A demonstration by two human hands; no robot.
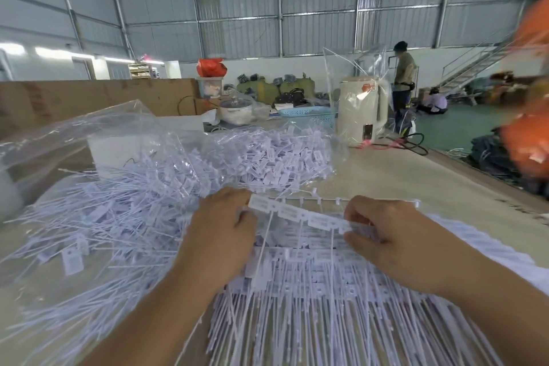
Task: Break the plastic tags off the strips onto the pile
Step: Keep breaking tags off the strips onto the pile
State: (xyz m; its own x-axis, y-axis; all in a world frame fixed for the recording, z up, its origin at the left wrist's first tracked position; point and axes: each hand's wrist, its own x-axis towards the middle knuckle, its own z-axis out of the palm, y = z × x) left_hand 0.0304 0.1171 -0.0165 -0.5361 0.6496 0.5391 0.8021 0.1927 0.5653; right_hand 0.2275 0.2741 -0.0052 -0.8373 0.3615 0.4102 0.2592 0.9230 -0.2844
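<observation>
Both hands held one white strip of plastic tags above the bench. The left hand gripped its left end, fingers curled round the first tag; the right hand pinched the right end between thumb and fingers. The flat tags on the strip carried faint grey print, too blurred to read, and their thin tails hung down toward a stack of unbroken strips lying under the hands. Just left and ahead spread the pile of loose tags, partly covered by a clear plastic bag. Farther back stood a blue basket, a lidded pot and a cream appliance bearing a red label whose writing could not be made out.
</observation>
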